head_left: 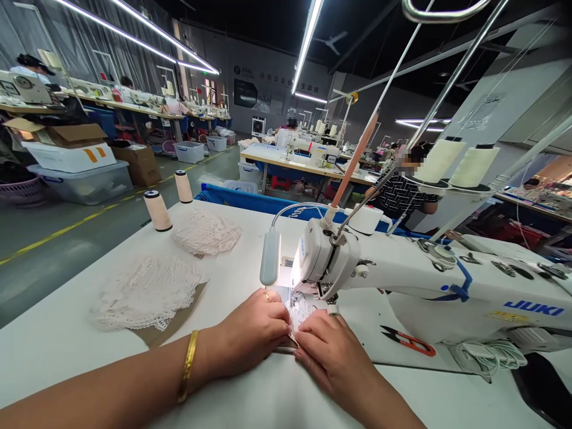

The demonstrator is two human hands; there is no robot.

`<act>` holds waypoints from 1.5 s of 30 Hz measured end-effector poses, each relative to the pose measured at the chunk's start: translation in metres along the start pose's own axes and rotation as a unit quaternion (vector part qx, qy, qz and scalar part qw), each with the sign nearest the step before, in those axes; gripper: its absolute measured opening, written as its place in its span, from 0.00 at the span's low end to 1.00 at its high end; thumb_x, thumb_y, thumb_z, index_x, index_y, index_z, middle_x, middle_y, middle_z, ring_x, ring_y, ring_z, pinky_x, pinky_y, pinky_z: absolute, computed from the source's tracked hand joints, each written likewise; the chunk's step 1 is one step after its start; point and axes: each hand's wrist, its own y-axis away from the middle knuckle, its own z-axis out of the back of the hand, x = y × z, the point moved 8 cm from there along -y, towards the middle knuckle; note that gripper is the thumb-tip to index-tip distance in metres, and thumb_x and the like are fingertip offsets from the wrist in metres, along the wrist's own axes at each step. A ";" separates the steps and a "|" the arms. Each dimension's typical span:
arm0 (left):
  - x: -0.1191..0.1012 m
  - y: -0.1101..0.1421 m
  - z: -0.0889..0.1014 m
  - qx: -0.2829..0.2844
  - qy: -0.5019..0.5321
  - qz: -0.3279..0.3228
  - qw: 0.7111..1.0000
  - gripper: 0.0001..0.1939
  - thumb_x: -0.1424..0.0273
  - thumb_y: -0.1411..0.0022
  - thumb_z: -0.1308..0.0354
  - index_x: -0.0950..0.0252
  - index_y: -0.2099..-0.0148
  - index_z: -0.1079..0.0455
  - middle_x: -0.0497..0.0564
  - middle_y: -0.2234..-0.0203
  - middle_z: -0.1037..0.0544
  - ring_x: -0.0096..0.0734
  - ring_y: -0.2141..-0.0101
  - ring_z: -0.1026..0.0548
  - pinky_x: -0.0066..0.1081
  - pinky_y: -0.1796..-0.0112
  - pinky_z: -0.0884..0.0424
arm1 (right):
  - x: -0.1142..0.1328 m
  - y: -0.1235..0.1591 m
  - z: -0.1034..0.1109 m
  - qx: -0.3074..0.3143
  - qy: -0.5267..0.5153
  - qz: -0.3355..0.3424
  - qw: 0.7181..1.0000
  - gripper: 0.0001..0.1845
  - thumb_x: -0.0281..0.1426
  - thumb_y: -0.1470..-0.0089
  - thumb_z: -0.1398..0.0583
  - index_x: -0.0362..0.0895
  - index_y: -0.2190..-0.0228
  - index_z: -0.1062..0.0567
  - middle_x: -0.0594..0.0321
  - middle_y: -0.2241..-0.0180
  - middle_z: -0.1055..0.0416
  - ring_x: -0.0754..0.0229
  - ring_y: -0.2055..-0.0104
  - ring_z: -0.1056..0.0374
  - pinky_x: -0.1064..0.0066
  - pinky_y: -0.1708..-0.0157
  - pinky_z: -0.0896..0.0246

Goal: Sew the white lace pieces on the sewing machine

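A piece of white lace fabric [302, 311] lies under the needle area of a white sewing machine [384, 262]. My left hand [257, 328] grips the lace's left side with curled fingers; a gold ring and a gold bracelet are on this arm. From the right, my right hand [328, 345] pinches the lace close to the left fingertips. Both hands rest low at the machine bed, just in front of the presser foot, whose tip is lit and partly hidden. A small grey lamp [270, 259] hangs just left of the machine head.
Two lace piles, a nearer one [147, 289] and a farther one [208, 231], lie at left on the white table [58, 333]. Thread cones [158, 211] stand behind them. Red thread snips [413, 342] and a coiled cable [491, 357] lie right. Co-workers sit at other machines beyond.
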 end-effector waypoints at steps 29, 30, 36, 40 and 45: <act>0.009 0.001 -0.006 0.030 -0.064 0.007 0.997 0.06 0.78 0.32 0.42 0.63 0.61 0.26 0.53 0.67 0.20 0.38 0.64 0.27 0.39 0.60 0.33 | -0.019 -0.003 -0.007 -0.001 0.015 -0.049 0.999 0.11 0.27 0.29 0.47 0.47 0.52 0.26 0.56 0.57 0.23 0.48 0.58 0.30 0.58 0.61 0.34; 0.010 0.000 -0.006 0.025 -0.069 0.007 0.997 0.08 0.78 0.31 0.43 0.63 0.62 0.26 0.53 0.67 0.20 0.38 0.64 0.27 0.38 0.60 0.33 | -0.019 -0.004 -0.007 -0.001 0.019 -0.050 0.999 0.11 0.27 0.29 0.47 0.47 0.53 0.26 0.56 0.57 0.23 0.48 0.58 0.30 0.58 0.61 0.34; 0.014 -0.006 -0.003 -0.013 -0.088 -0.003 0.996 0.14 0.80 0.29 0.48 0.64 0.66 0.27 0.52 0.68 0.20 0.36 0.65 0.27 0.37 0.60 0.31 | -0.027 -0.007 -0.010 0.006 0.041 -0.081 0.996 0.11 0.29 0.28 0.48 0.47 0.54 0.25 0.55 0.53 0.22 0.46 0.56 0.30 0.53 0.56 0.32; 0.016 -0.008 0.000 -0.019 -0.082 0.005 0.996 0.13 0.80 0.28 0.48 0.64 0.65 0.26 0.52 0.67 0.20 0.37 0.63 0.26 0.36 0.59 0.30 | -0.033 -0.006 -0.013 0.004 0.060 -0.091 0.994 0.15 0.31 0.28 0.47 0.46 0.47 0.25 0.52 0.50 0.23 0.42 0.49 0.29 0.50 0.53 0.29; 0.033 -0.007 -0.001 0.008 -0.023 0.095 0.995 0.08 0.76 0.30 0.45 0.62 0.61 0.26 0.51 0.66 0.21 0.37 0.61 0.24 0.33 0.58 0.28 | -0.040 -0.002 -0.016 0.002 0.072 -0.105 0.992 0.21 0.33 0.28 0.47 0.45 0.38 0.28 0.47 0.50 0.23 0.39 0.45 0.30 0.50 0.55 0.25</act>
